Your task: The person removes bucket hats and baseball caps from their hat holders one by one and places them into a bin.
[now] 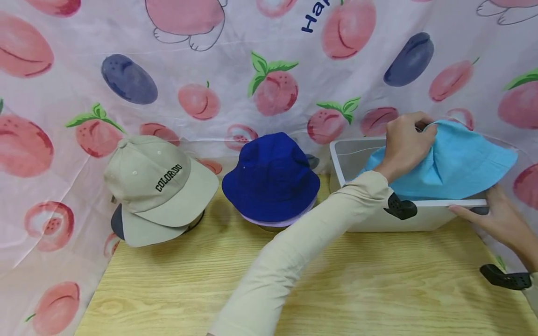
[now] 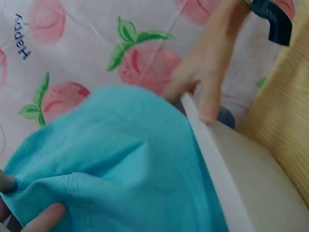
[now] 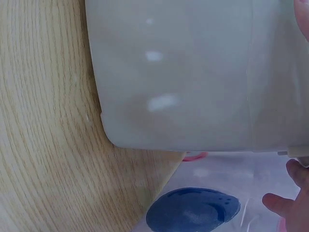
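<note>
Head view: left hand (image 1: pixel 405 140) pinched the soft light-blue cotton bucket hat (image 1: pixel 458 161) at right of frame, over the white plastic bin (image 1: pixel 391 221), brim spread left-right; right hand (image 1: pixel 500 221) gripped the bin's near rim at lower right. Left wrist view: fingers (image 2: pixel 41 220) bunched the hat (image 2: pixel 120 164) fabric, lower left. Right wrist view: smooth bin wall (image 3: pixel 193 72) on grained wooden table (image 3: pixel 48 145); fingertips (image 3: pixel 285 203) lower right, grip unclear here.
</note>
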The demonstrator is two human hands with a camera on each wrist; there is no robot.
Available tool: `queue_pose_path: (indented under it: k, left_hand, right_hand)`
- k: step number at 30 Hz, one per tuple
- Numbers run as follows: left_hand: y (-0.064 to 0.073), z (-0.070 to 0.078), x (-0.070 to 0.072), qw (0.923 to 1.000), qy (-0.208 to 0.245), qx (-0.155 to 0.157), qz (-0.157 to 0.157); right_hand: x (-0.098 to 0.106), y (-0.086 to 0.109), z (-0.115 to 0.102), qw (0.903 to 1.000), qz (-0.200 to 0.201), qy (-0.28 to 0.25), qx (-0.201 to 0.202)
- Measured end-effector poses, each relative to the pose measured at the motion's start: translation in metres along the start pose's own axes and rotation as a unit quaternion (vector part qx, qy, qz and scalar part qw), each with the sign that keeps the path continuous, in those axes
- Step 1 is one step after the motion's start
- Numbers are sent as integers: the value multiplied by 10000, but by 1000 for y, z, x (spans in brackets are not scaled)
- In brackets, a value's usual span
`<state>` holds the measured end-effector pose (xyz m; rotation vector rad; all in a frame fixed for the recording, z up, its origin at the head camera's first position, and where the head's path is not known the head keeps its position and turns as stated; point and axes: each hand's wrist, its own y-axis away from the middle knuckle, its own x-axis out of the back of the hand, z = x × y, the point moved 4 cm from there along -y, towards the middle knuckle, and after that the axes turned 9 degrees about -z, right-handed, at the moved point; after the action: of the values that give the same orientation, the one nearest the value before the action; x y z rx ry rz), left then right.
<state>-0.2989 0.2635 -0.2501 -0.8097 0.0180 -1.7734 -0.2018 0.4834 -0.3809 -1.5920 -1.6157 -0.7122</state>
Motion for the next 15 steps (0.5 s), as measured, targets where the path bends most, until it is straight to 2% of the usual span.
queue_pose_path:
  k: [3, 9, 15]
  left_hand:
    - [4, -6, -2, 9999, -83, 30, 56]
    - [12, -21, -7, 9998, -198, 3, -43]
    - [23, -35, -17, 9967, -628, 265, -434]
  right_hand:
    - [-1, 1, 0, 10000, -2, -31, -30]
    - [-2, 4, 2, 9978, -87, 503, -417]
    - [-1, 8, 2, 9965, -136, 616, -545]
